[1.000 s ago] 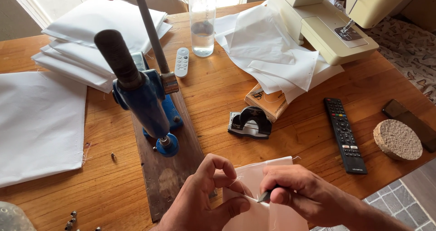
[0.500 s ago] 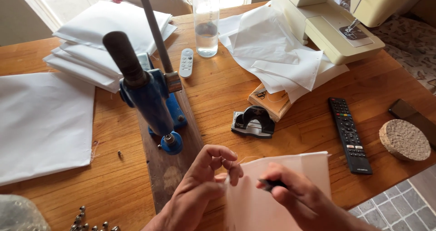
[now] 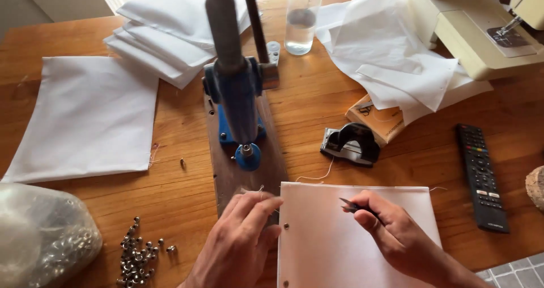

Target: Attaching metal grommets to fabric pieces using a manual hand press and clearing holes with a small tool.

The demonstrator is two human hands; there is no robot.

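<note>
A wooden table [image 3: 317,104] filled nearly the whole view, its warm orange-brown boards running side to side; at five o'clock a corner of grey tiled floor [image 3: 513,271] showed past its edge. At six o'clock lay a white cloth piece [image 3: 334,237] with small metal eyelets along its left edge. The left hand [image 3: 241,237] rested at that edge, fingers half curled and loose, fingertips touching the cloth's top left corner, gripping nothing that could be seen. The right hand [image 3: 396,234] lay on the cloth toward four o'clock, clenched around a small dark tool [image 3: 351,205] whose tip pointed toward the cloth's top edge.

Just above the hands, at the centre, stood a blue hand press [image 3: 238,104] on a dark wooden board [image 3: 266,158], its grey handle rising toward the camera. At eight o'clock loose metal eyelets [image 3: 139,248] were scattered beside a clear plastic bag [image 3: 39,237] holding more. At nine o'clock lay a flat white cloth [image 3: 85,118], and at eleven a stack of folded white cloths [image 3: 170,33]. A glass of water [image 3: 300,22] stood at twelve. At one o'clock crumpled white cloth [image 3: 391,56] spread beside a cream sewing machine [image 3: 476,22]. A black hole punch [image 3: 351,143] sat right of the press, and a black remote control [image 3: 481,177] lay at three o'clock.
</note>
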